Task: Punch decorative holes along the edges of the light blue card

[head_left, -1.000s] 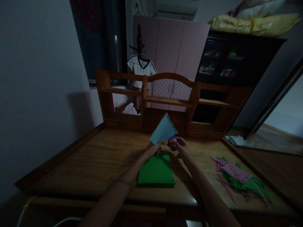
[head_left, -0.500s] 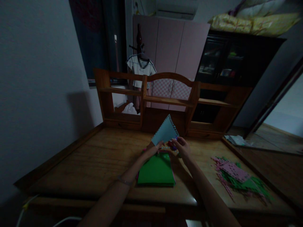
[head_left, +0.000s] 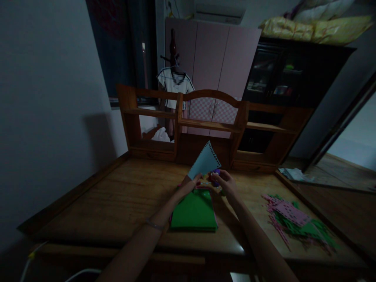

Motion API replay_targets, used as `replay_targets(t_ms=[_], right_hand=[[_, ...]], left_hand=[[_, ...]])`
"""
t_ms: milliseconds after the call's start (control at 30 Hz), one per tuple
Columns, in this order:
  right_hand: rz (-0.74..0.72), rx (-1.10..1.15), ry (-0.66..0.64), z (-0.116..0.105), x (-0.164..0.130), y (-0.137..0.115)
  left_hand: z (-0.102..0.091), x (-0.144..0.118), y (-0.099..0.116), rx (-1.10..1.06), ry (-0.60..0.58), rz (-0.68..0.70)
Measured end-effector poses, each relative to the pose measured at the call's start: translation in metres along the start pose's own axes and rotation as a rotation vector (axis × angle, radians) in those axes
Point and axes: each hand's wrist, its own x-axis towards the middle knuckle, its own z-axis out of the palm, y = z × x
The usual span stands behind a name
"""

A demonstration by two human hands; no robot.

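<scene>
Both hands forward, fingers pinched together.

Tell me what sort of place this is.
Probably a bedroom at home, used for paper craft: pink wardrobe, shirt on a hanger, folded bedding atop a dark cabinet, and a wooden desk with a shelf.

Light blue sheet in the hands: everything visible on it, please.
The light blue sheet looks like thin paper or card, pale blue, with a row of small punched holes along its upper and right edges. It is held up off the desk, tilted with one corner pointing up. The left hand pinches its lower corner; the right hand holds a small purple tool at its right edge.
</scene>
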Motion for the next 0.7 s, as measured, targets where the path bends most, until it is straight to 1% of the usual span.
replay_targets(t_ms=[167,367,467,600,700], right_hand=[[0.001,0.003,-0.014,0.0002,-0.0008,-0.0014],[0.017,-0.015,0.022,0.0023,-0.0002,-0.0025],[0.015,-0.004,0.017,0.0032,-0.0001,-0.003],[0.026,-0.015,0.009,0.0033,-0.0021,-0.0062],[0.03,-0.035,0.01,0.0029,-0.0039,-0.0085]], left_hand=[[-0.0014,0.0027,-0.0042,0.035,-0.025,0.02],[-0.0024,0.0033,-0.0061,0.091,0.033,0.031],[-0.0027,0.0027,-0.0066,0.09,0.016,0.016],[-0.0024,0.0031,-0.0068,0.077,0.009,0.029],[-0.0027,0.0047,-0.0089,0.104,-0.012,0.024]])
